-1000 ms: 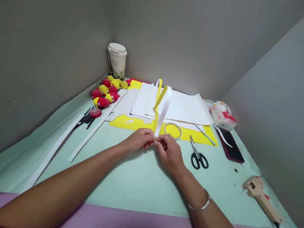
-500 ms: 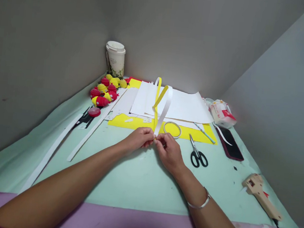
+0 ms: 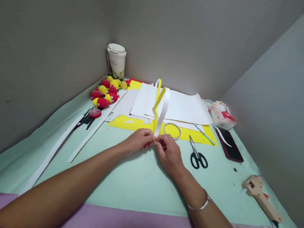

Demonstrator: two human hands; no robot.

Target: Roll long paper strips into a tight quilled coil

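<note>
A long paper strip, yellow on one face and white on the other, rises in curling loops from between my fingertips. My left hand pinches its lower end from the left. From the right, my right hand pinches the same end, so the fingertips of both hands meet there. The pinched end itself is mostly hidden by the fingers. Just beyond my right hand, a roll of narrow tape lies on a yellow sheet. Black-handled scissors rest to the right of that hand.
White sheets lie behind the hands. To the left are red and yellow corrugated-paper pieces, a lidded cup and long white strips. On the right are a phone, a tissue pack and a glue gun with a cord.
The view has shifted very slightly, so things sit a little lower in the picture. Both hands keep their pinch on the paper strip.
</note>
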